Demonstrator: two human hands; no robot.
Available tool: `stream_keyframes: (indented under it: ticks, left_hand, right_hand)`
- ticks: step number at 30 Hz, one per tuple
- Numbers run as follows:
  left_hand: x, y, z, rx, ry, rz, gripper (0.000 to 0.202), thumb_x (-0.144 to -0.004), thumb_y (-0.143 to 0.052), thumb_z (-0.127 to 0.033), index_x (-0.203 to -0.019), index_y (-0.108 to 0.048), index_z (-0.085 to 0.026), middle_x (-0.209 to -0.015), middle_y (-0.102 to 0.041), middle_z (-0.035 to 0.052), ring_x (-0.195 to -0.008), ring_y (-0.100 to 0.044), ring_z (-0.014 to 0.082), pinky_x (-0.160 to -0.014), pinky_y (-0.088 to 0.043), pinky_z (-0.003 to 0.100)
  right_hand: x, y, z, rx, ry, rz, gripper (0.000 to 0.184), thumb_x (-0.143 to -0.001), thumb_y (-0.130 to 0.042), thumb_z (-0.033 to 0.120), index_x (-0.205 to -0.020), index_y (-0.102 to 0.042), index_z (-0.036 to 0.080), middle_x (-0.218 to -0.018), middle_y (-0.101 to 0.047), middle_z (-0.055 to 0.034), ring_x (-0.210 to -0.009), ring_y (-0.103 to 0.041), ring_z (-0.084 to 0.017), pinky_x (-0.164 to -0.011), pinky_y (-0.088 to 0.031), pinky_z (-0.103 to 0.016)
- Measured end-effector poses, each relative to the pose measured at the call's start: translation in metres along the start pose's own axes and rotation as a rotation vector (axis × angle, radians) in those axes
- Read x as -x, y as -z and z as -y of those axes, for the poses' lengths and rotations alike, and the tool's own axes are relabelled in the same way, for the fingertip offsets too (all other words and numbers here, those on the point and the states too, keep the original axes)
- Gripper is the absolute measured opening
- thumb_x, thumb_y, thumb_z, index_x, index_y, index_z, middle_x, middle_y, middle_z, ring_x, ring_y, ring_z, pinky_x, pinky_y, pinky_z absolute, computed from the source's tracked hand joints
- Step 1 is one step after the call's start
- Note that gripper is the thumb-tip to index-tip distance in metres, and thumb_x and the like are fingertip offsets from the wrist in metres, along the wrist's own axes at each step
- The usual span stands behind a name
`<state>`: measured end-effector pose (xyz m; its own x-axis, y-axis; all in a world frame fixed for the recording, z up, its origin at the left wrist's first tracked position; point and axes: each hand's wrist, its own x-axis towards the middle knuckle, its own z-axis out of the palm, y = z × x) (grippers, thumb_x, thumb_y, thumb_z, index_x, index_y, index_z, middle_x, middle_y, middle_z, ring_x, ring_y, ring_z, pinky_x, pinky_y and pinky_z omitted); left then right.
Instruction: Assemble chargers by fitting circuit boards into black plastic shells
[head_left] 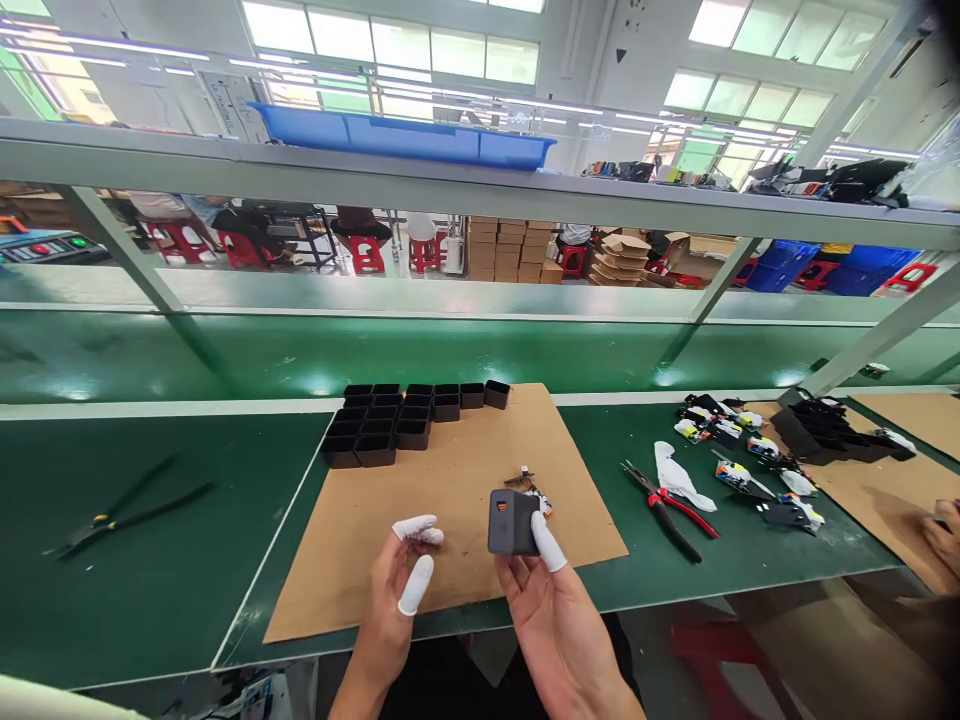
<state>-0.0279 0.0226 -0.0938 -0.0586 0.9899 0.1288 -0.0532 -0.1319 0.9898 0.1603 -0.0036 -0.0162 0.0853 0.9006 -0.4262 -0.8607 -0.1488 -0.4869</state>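
Note:
My right hand (555, 610) grips a small dark grey plastic housing (513, 522) over the cardboard sheet, thumb against its right side. An orange slot shows near the top of the housing. White finger cots cover several of my fingertips. To the left, my left hand (394, 590) is held with thumb and fingers apart, nothing between them. Just behind the housing lies a small electronic assembly (541, 500) with thin wires, partly hidden. Several open black cases (375, 449) stand in rows at the back of the cardboard sheet (457, 575).
Red-and-black pliers (667, 505) and a white glove-like piece (679, 476) lie right of the cardboard. Beyond them are several wired assemblies (742, 475) and a pile of black cases (821, 430). Long-nose pliers (112, 518) lie far left. A co-worker's hand (946, 530) shows at the right edge.

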Motion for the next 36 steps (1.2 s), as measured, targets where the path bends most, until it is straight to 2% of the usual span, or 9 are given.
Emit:
stream_keyframes:
  ticks: [3, 6, 11, 13, 16, 22, 25, 29, 36]
  left_hand:
    - [0.0, 0.001, 0.0, 0.005, 0.0, 0.001, 0.048, -0.097, -0.072, -0.058, -0.13, -0.07, -0.023, -0.12, -0.077, 0.0112, -0.112, -0.072, 0.0304, -0.104, -0.057, 0.043]
    - [0.0, 0.003, 0.003, 0.014, 0.0, 0.008, 0.046, -0.099, -0.07, -0.056, -0.131, -0.068, -0.024, -0.121, -0.076, 0.0106, -0.113, -0.072, 0.0297, -0.105, -0.056, 0.042]
    - [0.001, 0.003, 0.0, 0.016, 0.015, 0.042, 0.047, -0.099, -0.07, -0.057, -0.13, -0.069, -0.022, -0.119, -0.075, 0.0114, -0.112, -0.071, 0.0289, -0.106, -0.055, 0.042]
    - [0.003, 0.001, -0.003, 0.024, 0.018, 0.017, 0.048, -0.099, -0.069, -0.06, -0.129, -0.068, -0.022, -0.118, -0.074, 0.0115, -0.114, -0.07, 0.0289, -0.108, -0.054, 0.043]
    - [0.005, 0.0, -0.007, 0.021, 0.015, 0.016, 0.049, -0.099, -0.068, -0.061, -0.128, -0.068, -0.022, -0.115, -0.073, 0.011, -0.114, -0.069, 0.029, -0.108, -0.053, 0.044]
    - [0.004, -0.001, -0.011, -0.126, -0.005, 0.091, 0.04, -0.102, -0.069, -0.051, -0.133, -0.067, -0.024, -0.122, -0.072, 0.0102, -0.115, -0.067, 0.0275, -0.109, -0.051, 0.046]
    - [0.003, -0.003, -0.015, -0.197, -0.051, 0.185, 0.038, -0.102, -0.07, -0.043, -0.136, -0.069, -0.026, -0.125, -0.072, 0.0097, -0.118, -0.067, 0.0275, -0.111, -0.051, 0.046]
    - [0.002, -0.004, -0.019, -0.179, -0.041, 0.214, 0.029, -0.103, -0.068, -0.039, -0.128, -0.073, -0.026, -0.12, -0.075, 0.009, -0.116, -0.071, 0.0273, -0.107, -0.055, 0.043]
    - [0.004, -0.001, -0.016, -0.203, -0.011, 0.216, 0.032, -0.1, -0.071, -0.034, -0.132, -0.073, -0.027, -0.133, -0.077, 0.0096, -0.122, -0.073, 0.0286, -0.114, -0.054, 0.046]
  right_hand:
    - [-0.005, -0.005, -0.001, 0.192, 0.278, -0.001, 0.046, -0.076, -0.101, 0.043, -0.113, -0.078, 0.028, -0.115, -0.08, -0.0003, -0.111, -0.076, -0.019, -0.1, -0.063, -0.03]
    - [-0.008, -0.003, -0.003, 0.536, 0.561, -0.01, 0.045, -0.07, -0.104, 0.032, -0.107, -0.079, 0.027, -0.106, -0.08, -0.0005, -0.103, -0.076, -0.021, -0.099, -0.062, -0.033]
    - [-0.018, 0.023, -0.013, 1.131, 0.83, 0.25, 0.026, -0.093, -0.084, 0.023, -0.117, -0.086, 0.03, -0.116, -0.083, -0.0087, -0.108, -0.079, -0.028, -0.102, -0.062, -0.041]
    - [-0.024, 0.035, -0.019, 1.276, 0.824, 0.36, 0.027, -0.099, -0.076, 0.024, -0.123, -0.086, 0.031, -0.113, -0.082, -0.0094, -0.102, -0.08, -0.028, -0.093, -0.065, -0.038]
    - [-0.031, 0.043, -0.025, 1.386, 0.774, 0.419, 0.027, -0.103, -0.069, 0.025, -0.125, -0.084, 0.031, -0.111, -0.08, -0.0099, -0.098, -0.08, -0.026, -0.089, -0.065, -0.036]
    - [-0.026, 0.033, -0.018, 1.294, 0.826, 0.325, 0.026, -0.099, -0.077, 0.027, -0.123, -0.085, 0.032, -0.127, -0.079, -0.0107, -0.117, -0.077, -0.03, -0.104, -0.062, -0.042]
    - [-0.025, 0.033, -0.016, 1.283, 0.751, 0.384, 0.025, -0.1, -0.076, 0.026, -0.123, -0.085, 0.033, -0.131, -0.077, -0.0109, -0.119, -0.076, -0.029, -0.104, -0.063, -0.043]
    - [-0.027, 0.036, -0.016, 1.258, 0.634, 0.469, 0.027, -0.103, -0.072, 0.026, -0.126, -0.083, 0.032, -0.128, -0.079, -0.0104, -0.12, -0.076, -0.028, -0.104, -0.063, -0.044]
    - [-0.024, 0.033, -0.006, 1.31, 0.641, 0.522, 0.027, -0.104, -0.068, 0.025, -0.125, -0.085, 0.034, -0.128, -0.08, -0.0101, -0.12, -0.076, -0.029, -0.105, -0.063, -0.046]
